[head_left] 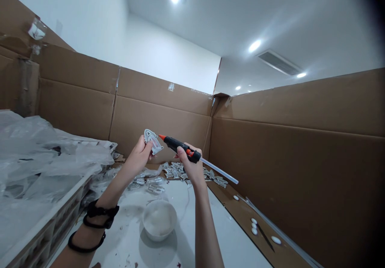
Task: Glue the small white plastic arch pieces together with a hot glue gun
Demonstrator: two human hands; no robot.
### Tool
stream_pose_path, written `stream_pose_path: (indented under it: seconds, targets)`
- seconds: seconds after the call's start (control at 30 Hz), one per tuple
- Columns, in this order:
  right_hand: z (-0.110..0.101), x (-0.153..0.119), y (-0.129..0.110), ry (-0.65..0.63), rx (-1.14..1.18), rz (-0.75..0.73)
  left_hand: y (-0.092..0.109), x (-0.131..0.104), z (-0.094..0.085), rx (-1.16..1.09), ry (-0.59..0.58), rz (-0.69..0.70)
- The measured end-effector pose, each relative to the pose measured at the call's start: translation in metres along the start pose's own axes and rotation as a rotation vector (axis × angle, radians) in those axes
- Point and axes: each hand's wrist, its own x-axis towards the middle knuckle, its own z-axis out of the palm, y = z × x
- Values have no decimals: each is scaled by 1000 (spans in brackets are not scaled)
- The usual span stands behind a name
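Grey and small, the piece [155,139] is up in the air, pinched in the left hand [140,151]. The thumb presses on its face, and its narrow end points up and left. The right hand [191,164] is wrapped around a black glue gun [176,143]. The gun's orange tip [162,137] is just beside the edge of the piece. I cannot tell if they touch, or if the trigger is pressed.

The left thumb is near that tip. If the tip is hot and the gun slips, it could burn the thumb. If a hand shakes, glue could land on the wrong spot. Too hard a squeeze could push out a big blob. The piece is held by just a pinch, so a poke from the tip could knock it loose. It could drop onto the desk [123,224] or into the white bowl [157,236] that sits lower down, nearer the person.

A long, clear glue stick [221,171] pokes out of the back of the gun. It sticks out so far that it could bump something and turn the gun. More grey pieces [177,171] lie in a heap past the bowl, and some look to be in clear bags [155,183]. A hot drip could stick to those.
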Motion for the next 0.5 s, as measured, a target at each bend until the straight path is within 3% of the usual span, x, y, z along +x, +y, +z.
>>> stream_pose_path:
  seconds: [0.5]
  targets:
    - [7,1,5,-27,29,-7,1,-1,-3,106,-81,63]
